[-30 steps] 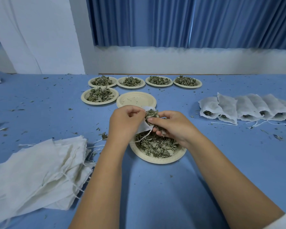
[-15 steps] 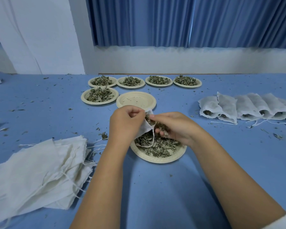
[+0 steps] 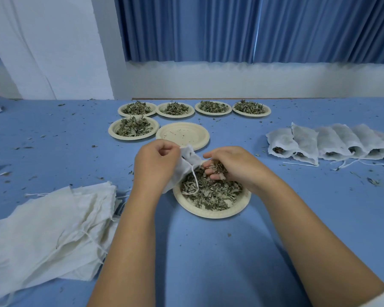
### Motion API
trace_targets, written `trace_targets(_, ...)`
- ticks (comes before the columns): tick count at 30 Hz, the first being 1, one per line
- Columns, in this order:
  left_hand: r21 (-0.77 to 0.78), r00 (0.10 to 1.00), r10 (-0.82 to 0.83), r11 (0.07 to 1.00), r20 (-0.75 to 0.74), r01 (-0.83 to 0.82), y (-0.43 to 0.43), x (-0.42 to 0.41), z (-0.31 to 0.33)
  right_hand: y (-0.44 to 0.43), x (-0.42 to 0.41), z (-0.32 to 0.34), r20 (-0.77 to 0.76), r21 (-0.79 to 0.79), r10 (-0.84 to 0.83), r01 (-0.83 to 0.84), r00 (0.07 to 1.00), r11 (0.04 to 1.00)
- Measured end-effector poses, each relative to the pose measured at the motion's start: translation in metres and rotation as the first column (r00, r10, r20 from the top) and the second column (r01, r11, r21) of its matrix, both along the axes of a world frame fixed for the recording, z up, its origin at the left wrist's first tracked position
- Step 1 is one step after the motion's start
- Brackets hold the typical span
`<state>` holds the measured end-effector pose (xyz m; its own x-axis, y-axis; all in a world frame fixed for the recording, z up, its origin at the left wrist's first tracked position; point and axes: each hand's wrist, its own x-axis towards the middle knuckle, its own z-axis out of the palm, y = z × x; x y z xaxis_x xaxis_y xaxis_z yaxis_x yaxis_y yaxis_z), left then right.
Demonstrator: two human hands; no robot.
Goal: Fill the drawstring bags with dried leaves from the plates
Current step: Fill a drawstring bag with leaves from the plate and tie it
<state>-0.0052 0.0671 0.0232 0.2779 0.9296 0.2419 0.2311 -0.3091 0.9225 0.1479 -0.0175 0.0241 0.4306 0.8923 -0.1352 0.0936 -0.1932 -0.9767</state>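
A heap of empty bags (image 3: pixel 49 231) lies at left; filled bags (image 3: pixel 333 145) line the right. The near plate (image 3: pixel 211 214) holds dried leaves (image 3: pixel 208 192). Over its left rim the left hand (image 3: pixel 155 162) pinches the open drawstring bag (image 3: pixel 187 161). The right hand (image 3: pixel 231 165), fingers curled, clutches a tuft of leaves beside the bag's mouth.

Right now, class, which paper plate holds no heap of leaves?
The second-row plate right of a heaped plate: it holds only crumbs, while the other six carry leaves.

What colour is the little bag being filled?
White; the drawstring bag shows best in the head view.
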Motion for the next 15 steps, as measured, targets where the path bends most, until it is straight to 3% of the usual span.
trace_targets(3,0.005,1.0,0.015,1.0,0.016,-0.015,0.004,-0.004,-0.001,-0.003,0.001,0.0,0.219,-0.058,0.099,-0.088,0.971,0.994)
trace_targets(9,0.024,0.999,-0.033,0.999,0.01,0.033,0.013,-0.008,-0.005,-0.005,0.002,-0.005,0.605,-0.119,0.213,-0.178,0.767,0.977)
trace_targets(15,0.059,0.996,-0.08,0.995,-0.049,0.083,0.012,-0.005,-0.007,0.001,-0.007,-0.019,0.741,-0.249,0.323,-0.206,0.589,0.946)
